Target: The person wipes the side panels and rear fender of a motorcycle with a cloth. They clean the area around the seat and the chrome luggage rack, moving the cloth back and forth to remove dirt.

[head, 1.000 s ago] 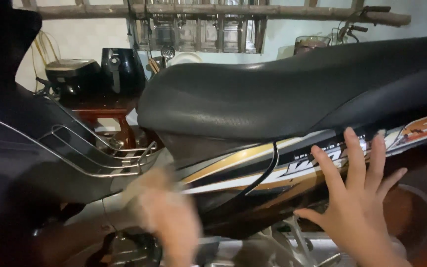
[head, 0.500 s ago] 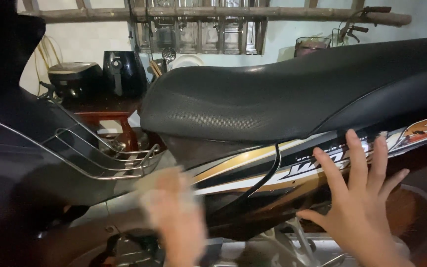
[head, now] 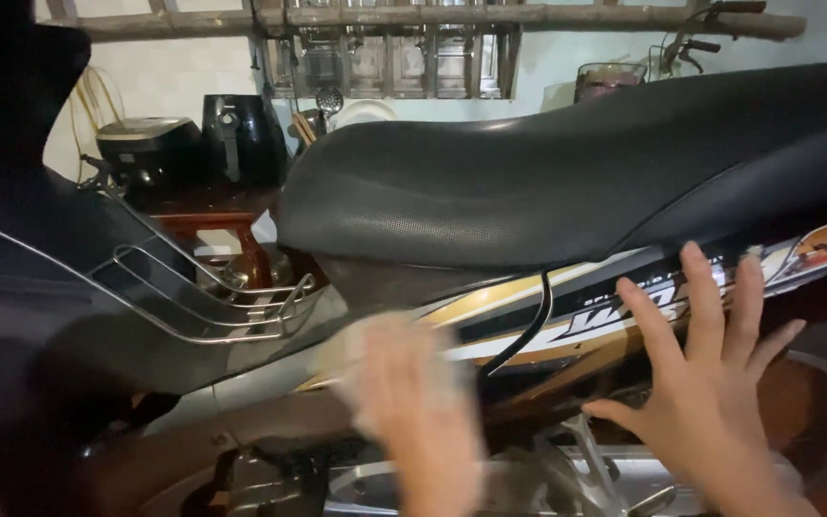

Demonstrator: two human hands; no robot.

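Note:
A motorbike stands side-on in front of me, with a black seat (head: 567, 182) and a side panel (head: 567, 321) striped in gold, white and black. My left hand (head: 418, 412) is blurred by motion low against the panel below the seat's front. It seems to press a pale cloth (head: 366, 349) to the bodywork. To the right, my right hand (head: 710, 393) lies flat against the panel with its fingers spread and nothing in it.
A chrome wire rack (head: 212, 297) runs along the dark front bodywork (head: 31, 316) at left. Engine parts (head: 567, 469) show below the hands. Behind the bike, a wooden table (head: 212, 225) carries a rice cooker (head: 145, 148) and a black appliance (head: 241, 134).
My left hand has slid to the right and slightly up along the panel, still blurred. My right hand has stayed spread in nearly the same place.

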